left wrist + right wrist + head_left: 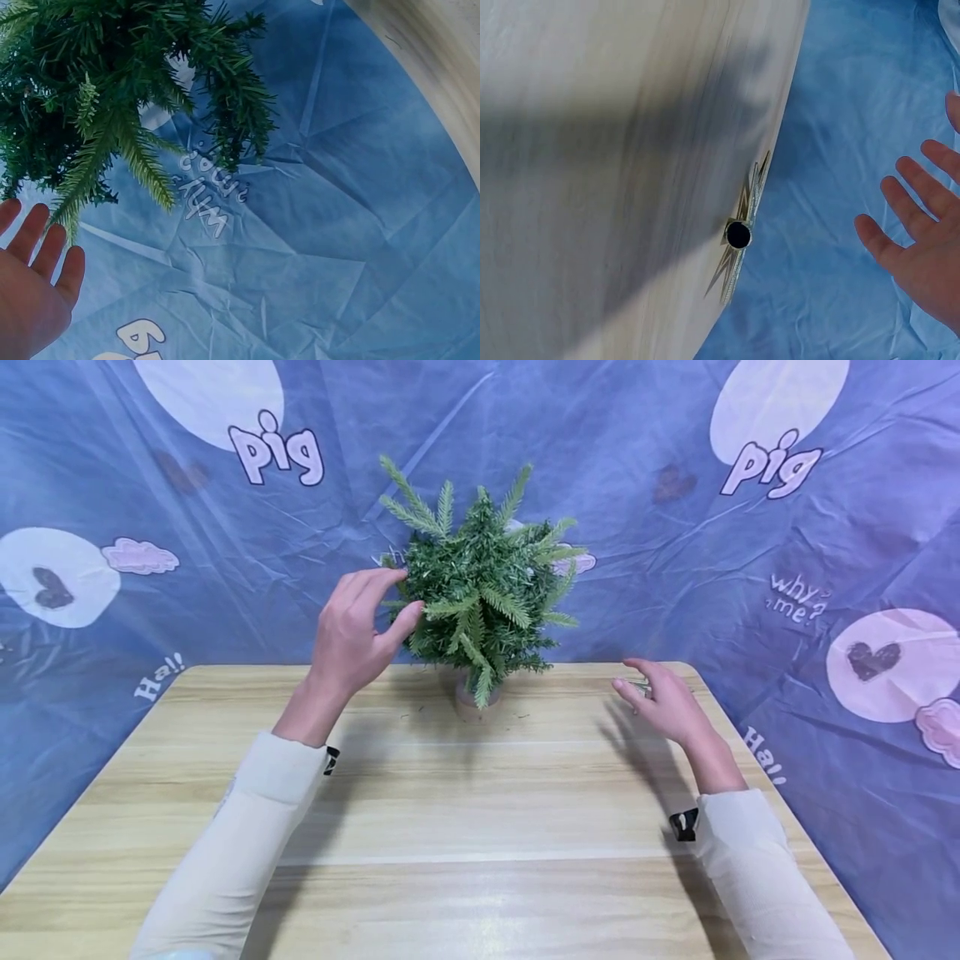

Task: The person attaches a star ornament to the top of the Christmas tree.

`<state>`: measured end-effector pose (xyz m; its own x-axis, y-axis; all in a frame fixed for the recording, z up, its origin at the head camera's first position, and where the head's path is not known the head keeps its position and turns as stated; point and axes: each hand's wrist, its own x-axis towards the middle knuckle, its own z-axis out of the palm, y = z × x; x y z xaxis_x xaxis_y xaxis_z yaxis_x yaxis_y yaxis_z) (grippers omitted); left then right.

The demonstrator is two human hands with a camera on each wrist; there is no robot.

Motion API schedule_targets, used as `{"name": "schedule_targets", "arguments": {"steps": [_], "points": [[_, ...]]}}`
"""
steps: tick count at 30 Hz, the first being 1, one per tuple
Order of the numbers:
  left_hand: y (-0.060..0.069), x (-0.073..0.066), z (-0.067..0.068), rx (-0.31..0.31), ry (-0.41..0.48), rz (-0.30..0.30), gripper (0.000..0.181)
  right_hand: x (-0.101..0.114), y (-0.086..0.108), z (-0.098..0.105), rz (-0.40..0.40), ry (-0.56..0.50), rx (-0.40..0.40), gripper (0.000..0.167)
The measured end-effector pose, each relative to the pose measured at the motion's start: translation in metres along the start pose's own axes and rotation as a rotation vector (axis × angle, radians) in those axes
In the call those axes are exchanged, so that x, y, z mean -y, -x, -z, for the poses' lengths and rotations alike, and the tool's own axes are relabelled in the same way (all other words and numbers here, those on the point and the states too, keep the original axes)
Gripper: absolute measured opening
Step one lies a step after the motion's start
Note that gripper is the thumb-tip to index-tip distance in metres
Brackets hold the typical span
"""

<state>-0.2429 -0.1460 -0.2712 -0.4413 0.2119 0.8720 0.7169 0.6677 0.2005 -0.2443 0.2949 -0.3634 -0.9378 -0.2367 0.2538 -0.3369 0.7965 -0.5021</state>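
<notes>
A small artificial Christmas tree (480,568) stands upright at the back middle of the table, its lighter green sprigs sticking out from the darker needles. My left hand (352,627) is at the tree's left side, fingers and thumb apart, fingertips at the outer branches. Whether they touch the needles I cannot tell. Over the table's back right edge hovers my right hand (671,702), fingers spread and holding nothing. Partly hidden behind it in the head view is a gold star tree topper (743,206), whose round dark socket shows in the right wrist view.
Under the branches the tree has a pale round base (477,700), with a few loose needles around it. The light wooden table (480,827) ends just behind the tree, where a blue printed cloth (615,460) hangs.
</notes>
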Motion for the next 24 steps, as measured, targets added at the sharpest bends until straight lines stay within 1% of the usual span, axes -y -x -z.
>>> {"name": "schedule_targets", "arguments": {"steps": [8, 18, 24], "points": [[-0.006, -0.002, 0.001, -0.023, -0.021, -0.033, 0.043, -0.006, 0.002, 0.001, -0.02, -0.001, 0.0, 0.063], [-0.014, -0.004, 0.0, -0.043, 0.007, -0.032, 0.043, -0.016, 0.003, 0.001, -0.019, 0.006, -0.008, 0.06], [-0.021, -0.003, 0.0, -0.058, -0.002, -0.071, 0.045, -0.018, 0.002, 0.001, -0.028, 0.011, 0.001, 0.06]]}}
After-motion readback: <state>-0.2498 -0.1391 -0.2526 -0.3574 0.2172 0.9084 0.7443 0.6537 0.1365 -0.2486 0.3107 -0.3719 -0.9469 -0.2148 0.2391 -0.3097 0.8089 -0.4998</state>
